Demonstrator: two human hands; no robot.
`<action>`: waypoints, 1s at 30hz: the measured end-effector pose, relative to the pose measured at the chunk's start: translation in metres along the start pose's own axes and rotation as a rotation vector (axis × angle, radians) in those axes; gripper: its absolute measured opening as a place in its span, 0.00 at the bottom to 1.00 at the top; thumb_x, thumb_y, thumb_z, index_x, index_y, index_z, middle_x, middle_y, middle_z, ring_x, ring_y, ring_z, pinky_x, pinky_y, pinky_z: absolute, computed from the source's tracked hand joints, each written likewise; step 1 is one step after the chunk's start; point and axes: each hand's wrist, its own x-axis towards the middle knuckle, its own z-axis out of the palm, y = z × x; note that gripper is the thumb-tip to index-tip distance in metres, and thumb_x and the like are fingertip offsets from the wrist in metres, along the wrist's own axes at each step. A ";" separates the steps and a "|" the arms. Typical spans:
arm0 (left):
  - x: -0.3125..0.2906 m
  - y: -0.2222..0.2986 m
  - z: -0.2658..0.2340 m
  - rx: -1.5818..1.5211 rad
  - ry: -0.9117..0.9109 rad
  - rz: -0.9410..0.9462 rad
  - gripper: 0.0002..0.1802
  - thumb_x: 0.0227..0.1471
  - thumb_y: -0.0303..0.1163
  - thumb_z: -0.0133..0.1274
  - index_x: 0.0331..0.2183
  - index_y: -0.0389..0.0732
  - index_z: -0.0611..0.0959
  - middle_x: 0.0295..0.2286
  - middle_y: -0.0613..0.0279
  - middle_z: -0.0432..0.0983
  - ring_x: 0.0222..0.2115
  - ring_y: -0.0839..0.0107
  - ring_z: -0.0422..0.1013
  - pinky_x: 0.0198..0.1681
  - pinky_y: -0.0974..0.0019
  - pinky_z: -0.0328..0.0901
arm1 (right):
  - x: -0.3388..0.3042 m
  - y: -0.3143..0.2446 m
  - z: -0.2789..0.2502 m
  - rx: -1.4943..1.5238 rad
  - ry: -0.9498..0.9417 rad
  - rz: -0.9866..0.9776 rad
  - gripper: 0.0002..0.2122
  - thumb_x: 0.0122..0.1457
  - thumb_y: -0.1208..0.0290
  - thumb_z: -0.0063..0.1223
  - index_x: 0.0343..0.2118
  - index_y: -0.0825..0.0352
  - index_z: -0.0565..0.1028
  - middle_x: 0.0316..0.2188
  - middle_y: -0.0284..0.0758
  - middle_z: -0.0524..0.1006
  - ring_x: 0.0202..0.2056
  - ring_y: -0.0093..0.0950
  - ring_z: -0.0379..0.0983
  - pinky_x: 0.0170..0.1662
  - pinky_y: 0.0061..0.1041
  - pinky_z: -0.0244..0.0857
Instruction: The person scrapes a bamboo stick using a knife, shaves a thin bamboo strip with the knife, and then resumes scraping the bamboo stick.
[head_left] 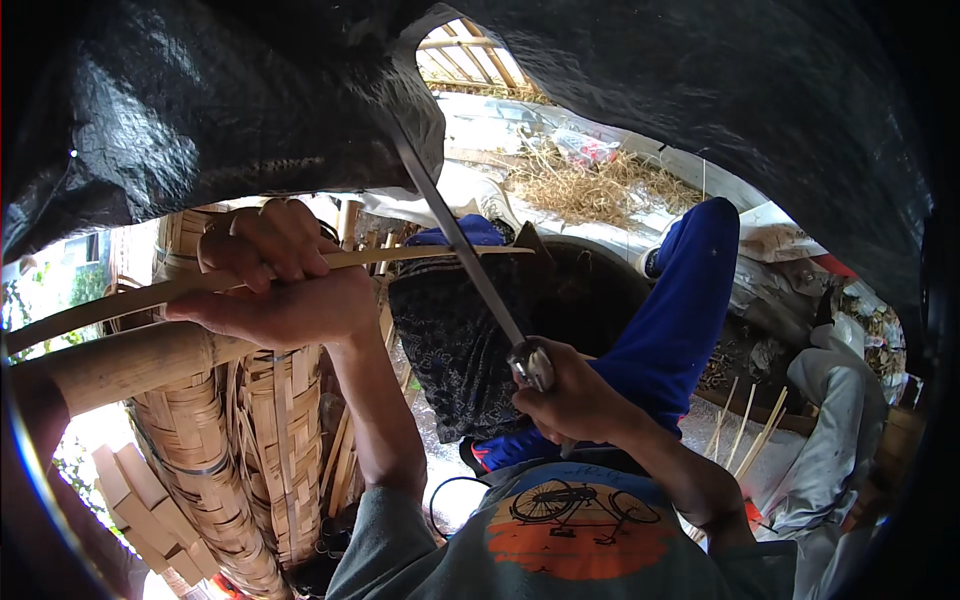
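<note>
My left hand (285, 275) is closed on a long, thin bamboo strip (410, 254), which runs out past the hand to the left and tapers to a point on the right. My right hand (575, 395) grips the handle of a long knife (460, 245). Its straight, narrow blade slants up and to the left, crossing the strip near its pointed end. Whether blade and strip touch I cannot tell. The upper end of the blade reaches the black plastic sheet (330, 110). A dark patterned cloth (450, 345) lies over my left leg, below the strip.
A thick bamboo pole (140, 368) lies below my left hand. Tall woven bamboo baskets (185, 440) stand at the left. Thin bamboo sticks (765, 430) poke up at the right beside crumpled pale sheeting (835, 410). Dry straw (585, 185) is heaped on the ground ahead.
</note>
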 end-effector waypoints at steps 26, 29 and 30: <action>-0.002 0.005 0.000 0.015 0.088 -0.059 0.27 0.64 0.51 0.29 0.15 0.50 0.57 0.11 0.72 0.48 0.11 0.81 0.42 0.14 0.73 0.38 | -0.015 -0.011 0.021 -0.059 -0.107 0.002 0.06 0.56 0.81 0.49 0.34 0.68 0.64 0.11 0.28 0.65 0.09 0.17 0.63 0.10 0.18 0.55; -0.005 0.006 -0.004 -0.033 0.094 -0.054 0.27 0.64 0.49 0.29 0.16 0.49 0.58 0.12 0.72 0.48 0.11 0.81 0.42 0.13 0.74 0.38 | -0.013 -0.002 0.020 -0.062 -0.106 0.017 0.07 0.56 0.81 0.49 0.32 0.67 0.63 0.11 0.28 0.64 0.09 0.17 0.63 0.09 0.18 0.55; -0.005 0.007 -0.007 -0.029 0.126 -0.040 0.26 0.64 0.49 0.29 0.16 0.49 0.58 0.12 0.72 0.47 0.11 0.81 0.42 0.13 0.74 0.39 | -0.010 0.003 0.018 -0.044 -0.107 0.045 0.07 0.56 0.81 0.49 0.32 0.67 0.63 0.12 0.28 0.65 0.09 0.17 0.64 0.09 0.18 0.56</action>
